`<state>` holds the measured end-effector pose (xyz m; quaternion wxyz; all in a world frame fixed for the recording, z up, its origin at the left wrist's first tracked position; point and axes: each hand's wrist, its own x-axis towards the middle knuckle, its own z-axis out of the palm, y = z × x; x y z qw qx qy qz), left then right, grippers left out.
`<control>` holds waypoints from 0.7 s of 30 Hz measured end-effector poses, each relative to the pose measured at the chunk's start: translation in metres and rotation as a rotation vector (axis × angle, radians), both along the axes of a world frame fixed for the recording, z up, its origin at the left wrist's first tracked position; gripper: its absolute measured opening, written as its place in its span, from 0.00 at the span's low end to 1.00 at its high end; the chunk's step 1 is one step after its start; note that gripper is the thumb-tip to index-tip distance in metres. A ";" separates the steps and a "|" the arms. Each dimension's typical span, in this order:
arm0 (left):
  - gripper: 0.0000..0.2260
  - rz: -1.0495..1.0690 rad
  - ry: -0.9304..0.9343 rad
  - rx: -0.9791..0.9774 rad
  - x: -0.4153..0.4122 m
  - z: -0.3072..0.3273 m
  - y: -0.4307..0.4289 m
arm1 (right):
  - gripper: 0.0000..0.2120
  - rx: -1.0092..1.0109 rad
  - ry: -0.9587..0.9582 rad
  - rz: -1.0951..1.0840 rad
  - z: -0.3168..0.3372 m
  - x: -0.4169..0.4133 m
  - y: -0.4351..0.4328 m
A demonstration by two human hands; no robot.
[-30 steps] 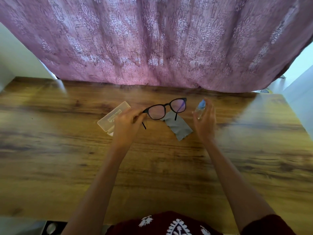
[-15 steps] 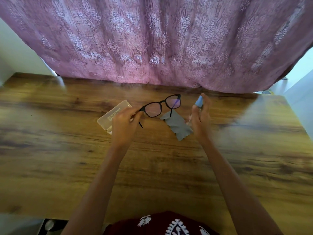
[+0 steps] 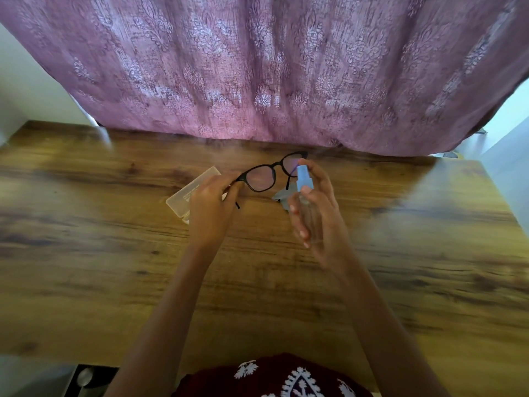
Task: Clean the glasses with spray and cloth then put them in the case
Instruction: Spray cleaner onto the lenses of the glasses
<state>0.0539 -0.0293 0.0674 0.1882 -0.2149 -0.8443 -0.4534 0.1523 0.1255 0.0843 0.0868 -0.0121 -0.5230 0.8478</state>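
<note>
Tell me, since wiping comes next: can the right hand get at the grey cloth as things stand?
Probably not right away. The cloth lies on the table close by the right hand, but that hand grips the spray bottle and would likely have to set it down first.

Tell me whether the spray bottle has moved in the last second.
Yes. The bottle, in the right hand, moved left: from right of the cloth to over it, close to the glasses.

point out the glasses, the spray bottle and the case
glasses (image 3: 260, 179): head view, on the uncovered lens
spray bottle (image 3: 304, 181): head view, on its blue top
case (image 3: 191, 193): head view, on its lid
</note>
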 end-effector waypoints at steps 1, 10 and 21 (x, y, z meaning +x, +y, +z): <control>0.08 -0.006 0.009 0.004 0.000 0.002 0.000 | 0.19 -0.001 0.007 0.005 0.001 0.002 -0.001; 0.07 -0.056 0.132 0.004 -0.003 0.021 0.003 | 0.20 0.105 0.047 -0.046 0.016 0.003 -0.003; 0.07 -0.086 0.264 0.015 -0.011 0.041 0.008 | 0.20 1.137 0.173 -0.540 0.049 -0.008 -0.010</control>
